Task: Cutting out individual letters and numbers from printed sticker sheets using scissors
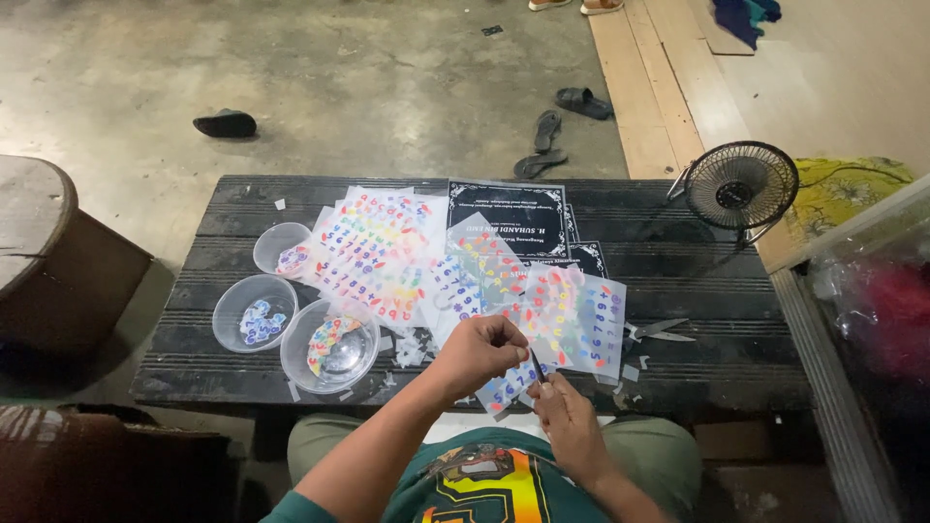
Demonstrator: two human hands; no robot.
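Observation:
My left hand [480, 351] pinches the top edge of a small clear sheet of coloured number stickers [506, 385] at the near edge of the black slatted table [717, 300]. My right hand [567, 418] is just below it and grips a thin dark pointed tool [536, 366], its tip at the sheet. Several more sheets of coloured stickers [373, 247] are spread over the table's middle. Another such sheet [576, 320] lies right of my hands.
Three clear plastic bowls [255, 312] with loose stickers stand at the left. Small scissors [661, 331] lie at the right, and a small black fan [741, 184] stands at the far right corner. Black printed cards [509, 215] lie at the back. Sandals [547, 131] are on the floor.

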